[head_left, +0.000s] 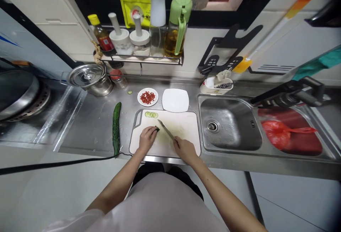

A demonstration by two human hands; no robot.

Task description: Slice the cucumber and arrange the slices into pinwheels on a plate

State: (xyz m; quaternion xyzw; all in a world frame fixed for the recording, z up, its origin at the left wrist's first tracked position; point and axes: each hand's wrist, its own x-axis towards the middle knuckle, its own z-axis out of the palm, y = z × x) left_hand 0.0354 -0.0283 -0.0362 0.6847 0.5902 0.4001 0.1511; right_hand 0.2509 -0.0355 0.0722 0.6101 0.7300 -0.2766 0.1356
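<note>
My left hand is closed on a small dark-green cucumber piece over the cutting board; most of the piece is hidden by the fingers. In my right hand is a kitchen knife, gripped by its handle, its blade slanting up and left so that the tip lies just beyond the piece. Several thin cucumber slices overlap in a short row at the board's far left. A long whole cucumber lies on the steel counter, left of the board.
Behind the board stand a small plate of chopped red pieces and a white square plate. A steel pot is at the back left. A sink lies to the right, with a red plastic bag beyond. A black cable crosses the left front.
</note>
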